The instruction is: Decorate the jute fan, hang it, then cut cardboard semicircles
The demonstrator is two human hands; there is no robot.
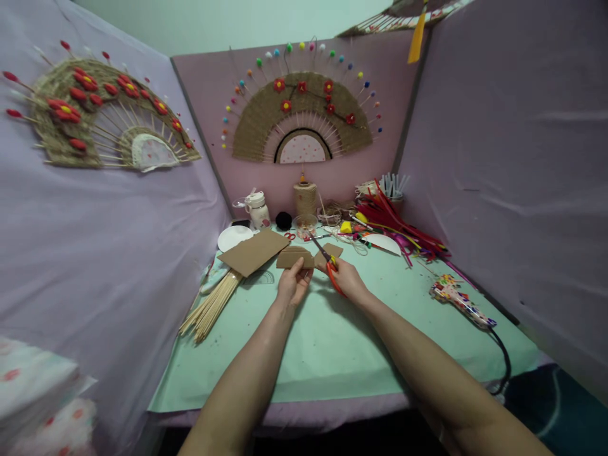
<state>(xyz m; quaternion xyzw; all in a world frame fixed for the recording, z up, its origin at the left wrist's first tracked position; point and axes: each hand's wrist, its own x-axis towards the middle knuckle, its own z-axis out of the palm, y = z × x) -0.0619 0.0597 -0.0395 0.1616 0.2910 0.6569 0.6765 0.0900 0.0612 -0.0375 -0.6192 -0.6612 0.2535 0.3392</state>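
My left hand (293, 282) pinches a small brown cardboard piece (293, 256) with a curved top edge, held above the green table (332, 342). My right hand (346, 278) grips orange-handled scissors (329, 261), whose blades point up and left into the cardboard. A smaller cardboard scrap (332, 251) sits just behind the blades. Both hands are closed around what they hold.
A larger cardboard sheet (253, 251) and a bundle of bamboo sticks (213, 306) lie to the left. A white plate (234, 238), glue bottle (259, 209), twine spool (305, 197) and red sticks (394, 223) crowd the back. A glue gun (458, 301) with a black cord lies right.
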